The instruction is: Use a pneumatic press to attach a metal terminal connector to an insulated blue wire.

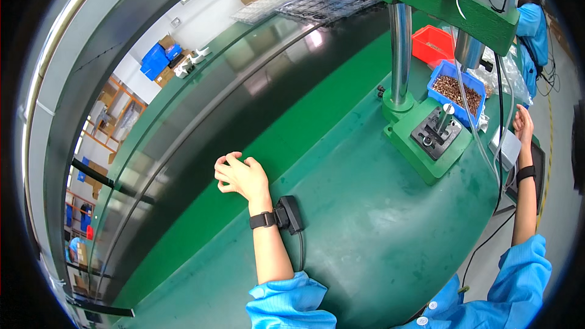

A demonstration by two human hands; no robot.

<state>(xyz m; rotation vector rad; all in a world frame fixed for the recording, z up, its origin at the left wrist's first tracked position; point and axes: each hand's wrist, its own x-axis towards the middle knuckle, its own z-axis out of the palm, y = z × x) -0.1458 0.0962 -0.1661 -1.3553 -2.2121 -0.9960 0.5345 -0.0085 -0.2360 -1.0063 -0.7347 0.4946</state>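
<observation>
Head view shows the left hand (pixel 241 176) loosely curled and empty on the green desk (pixel 365 231), the right hand (pixel 523 125) open, apparently touching a grey box (pixel 507 149) near the press fixture (pixel 437 134), where fingers risk pinching.

Green workbench (pixel 365 219) carries a green press (pixel 429 140) — blue bin (pixel 458 94) (small brown parts), red bin (pixel 431 44) behind.

The press's green head (pixel 439 0) was cut off by the top edge. The small brown parts in the blue bin (pixel 456 92) were too small to tell. The left hand (pixel 241 176) curled, hiding its palm.
</observation>
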